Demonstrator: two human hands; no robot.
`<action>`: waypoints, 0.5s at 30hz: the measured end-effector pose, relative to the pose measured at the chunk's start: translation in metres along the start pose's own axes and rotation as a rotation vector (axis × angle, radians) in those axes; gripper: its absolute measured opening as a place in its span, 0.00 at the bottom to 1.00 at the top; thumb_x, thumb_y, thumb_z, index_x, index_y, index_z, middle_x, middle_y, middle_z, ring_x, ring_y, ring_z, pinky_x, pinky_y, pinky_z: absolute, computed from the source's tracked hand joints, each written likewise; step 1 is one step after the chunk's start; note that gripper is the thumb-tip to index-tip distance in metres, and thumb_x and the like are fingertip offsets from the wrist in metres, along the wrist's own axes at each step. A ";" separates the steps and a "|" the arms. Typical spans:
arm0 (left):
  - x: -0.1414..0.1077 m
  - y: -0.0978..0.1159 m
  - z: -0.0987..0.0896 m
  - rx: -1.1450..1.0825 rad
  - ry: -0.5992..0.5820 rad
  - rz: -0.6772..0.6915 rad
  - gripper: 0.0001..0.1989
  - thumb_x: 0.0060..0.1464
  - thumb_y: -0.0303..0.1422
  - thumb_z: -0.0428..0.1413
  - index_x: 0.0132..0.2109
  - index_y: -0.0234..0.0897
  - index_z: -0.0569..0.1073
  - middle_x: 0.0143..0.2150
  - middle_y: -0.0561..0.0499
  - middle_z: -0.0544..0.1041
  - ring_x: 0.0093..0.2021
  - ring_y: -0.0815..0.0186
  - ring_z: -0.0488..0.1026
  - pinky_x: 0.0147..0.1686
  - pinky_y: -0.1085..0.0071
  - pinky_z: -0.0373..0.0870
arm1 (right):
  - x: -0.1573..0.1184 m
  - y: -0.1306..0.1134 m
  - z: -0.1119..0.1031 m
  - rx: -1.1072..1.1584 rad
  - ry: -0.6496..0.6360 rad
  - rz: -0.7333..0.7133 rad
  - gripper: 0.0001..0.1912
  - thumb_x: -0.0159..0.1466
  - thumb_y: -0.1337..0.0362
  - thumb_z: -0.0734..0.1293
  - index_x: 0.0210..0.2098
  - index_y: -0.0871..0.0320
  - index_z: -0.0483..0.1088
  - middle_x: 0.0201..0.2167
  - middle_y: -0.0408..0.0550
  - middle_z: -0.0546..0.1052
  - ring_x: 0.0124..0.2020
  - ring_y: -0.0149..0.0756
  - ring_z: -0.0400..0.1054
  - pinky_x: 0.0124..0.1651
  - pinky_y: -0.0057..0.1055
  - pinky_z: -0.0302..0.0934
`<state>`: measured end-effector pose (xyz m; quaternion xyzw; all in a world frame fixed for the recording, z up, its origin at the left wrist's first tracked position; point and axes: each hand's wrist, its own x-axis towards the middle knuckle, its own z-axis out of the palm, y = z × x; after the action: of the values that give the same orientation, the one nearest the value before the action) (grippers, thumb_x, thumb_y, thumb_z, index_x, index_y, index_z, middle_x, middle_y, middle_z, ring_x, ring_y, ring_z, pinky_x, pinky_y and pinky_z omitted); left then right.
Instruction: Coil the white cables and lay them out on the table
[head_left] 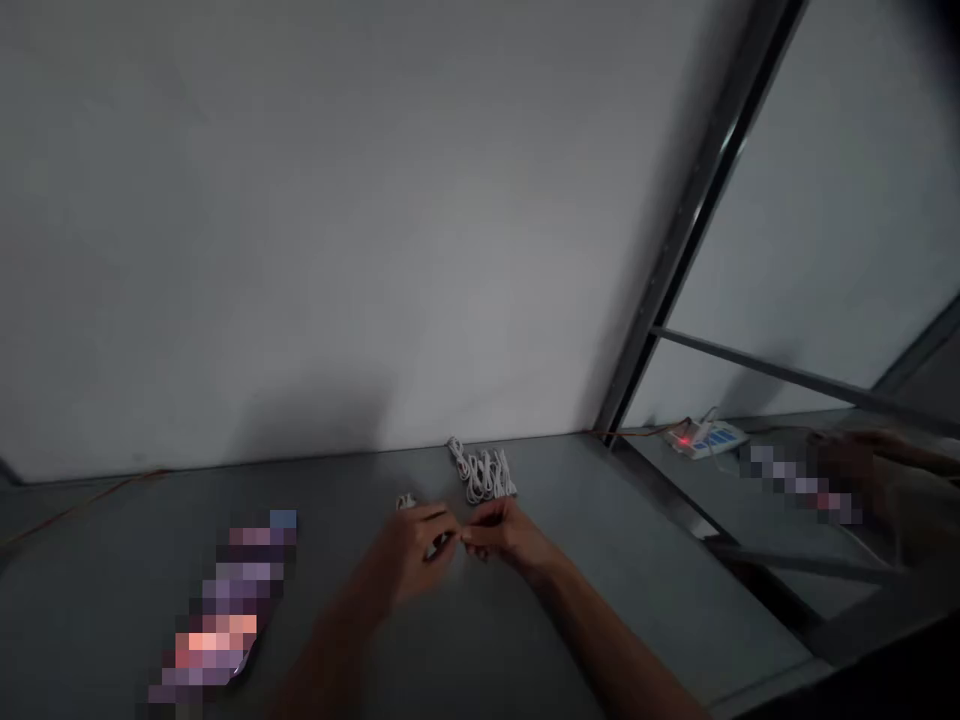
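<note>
Left hand [417, 548] and right hand [514, 540] nearly meet at lower centre; whether either is clamped on anything cannot be told. Beyond, white cables [489, 476] lie already coiled on the desk [637, 570]; handwork appears unfinished.

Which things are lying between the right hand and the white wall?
Several bundled white cables lie on the grey surface between the right hand and the white wall, as the head view shows.

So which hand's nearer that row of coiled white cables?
Right. The right hand is just in front of that cable row; the left hand is farther, to its front left.
</note>
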<state>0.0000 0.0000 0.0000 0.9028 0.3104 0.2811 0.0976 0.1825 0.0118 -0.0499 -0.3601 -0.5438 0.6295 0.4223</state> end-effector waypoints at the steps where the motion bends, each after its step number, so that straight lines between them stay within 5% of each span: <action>1: 0.000 0.000 0.000 -0.018 -0.008 -0.033 0.12 0.56 0.27 0.47 0.29 0.37 0.74 0.26 0.53 0.72 0.25 0.72 0.68 0.28 0.77 0.63 | -0.001 0.000 0.001 0.000 -0.002 0.003 0.18 0.47 0.53 0.76 0.18 0.62 0.72 0.15 0.41 0.71 0.16 0.23 0.57 0.21 0.24 0.50; 5: 0.000 -0.015 -0.003 -0.031 0.128 -0.264 0.10 0.53 0.28 0.49 0.28 0.38 0.73 0.25 0.54 0.72 0.25 0.71 0.69 0.27 0.77 0.62 | 0.000 0.000 0.007 0.042 0.039 0.003 0.15 0.49 0.55 0.74 0.23 0.62 0.73 0.18 0.42 0.73 0.16 0.24 0.58 0.20 0.24 0.50; 9: -0.005 -0.040 -0.006 0.114 0.312 -0.687 0.11 0.55 0.32 0.48 0.30 0.37 0.74 0.27 0.51 0.77 0.27 0.67 0.73 0.30 0.73 0.63 | 0.004 0.002 0.006 0.082 0.139 -0.004 0.12 0.48 0.58 0.72 0.27 0.61 0.74 0.20 0.43 0.74 0.17 0.25 0.59 0.20 0.24 0.50; 15: -0.016 -0.042 0.007 0.170 0.169 -0.791 0.17 0.50 0.42 0.55 0.19 0.38 0.69 0.18 0.50 0.72 0.22 0.64 0.71 0.23 0.73 0.55 | 0.007 0.008 0.004 -0.072 0.197 -0.030 0.10 0.50 0.59 0.70 0.22 0.60 0.69 0.16 0.41 0.70 0.16 0.26 0.60 0.19 0.24 0.51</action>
<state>-0.0279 0.0231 -0.0281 0.6925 0.6625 0.2684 0.0975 0.1748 0.0167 -0.0576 -0.4269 -0.5272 0.5647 0.4700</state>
